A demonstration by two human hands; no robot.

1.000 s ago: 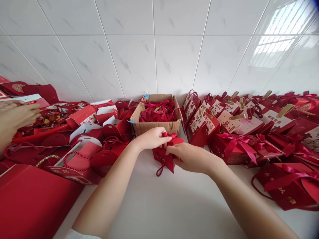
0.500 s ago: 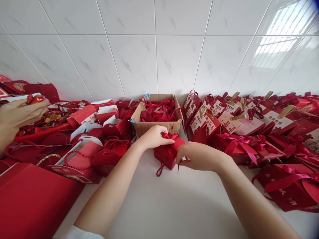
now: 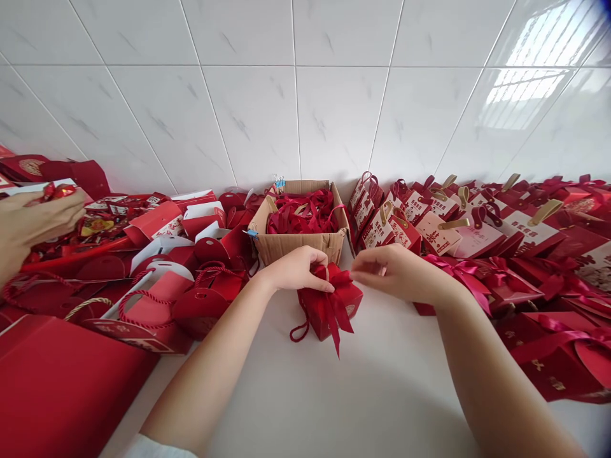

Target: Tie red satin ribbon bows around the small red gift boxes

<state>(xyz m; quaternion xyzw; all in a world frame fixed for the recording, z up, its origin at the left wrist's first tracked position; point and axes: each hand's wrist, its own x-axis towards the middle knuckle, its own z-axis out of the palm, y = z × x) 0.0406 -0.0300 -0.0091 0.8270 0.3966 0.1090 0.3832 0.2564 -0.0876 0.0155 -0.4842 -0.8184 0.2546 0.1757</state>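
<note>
A small red gift box stands on the white table, a red satin ribbon bow on its top with tails hanging down the front. A twisted cord loop sticks out at its lower left. The thumb and fingers of my left hand are closed on the top of the box beside the bow. Just right of the bow is my right hand, its fingers loosely bent and apart, with nothing visible in them. Whether its fingertips touch the ribbon I cannot tell.
Behind the box stands a cardboard box of red ribbons. Red gift boxes crowd the right side. Open boxes and a large red box fill the left, where another person's hand holds wrapped sweets above a red tray.
The gift box has turned and its ribbon tails now hang over the front. My right hand has let go of the ribbon and moved up and right. My left hand stays on the box.
</note>
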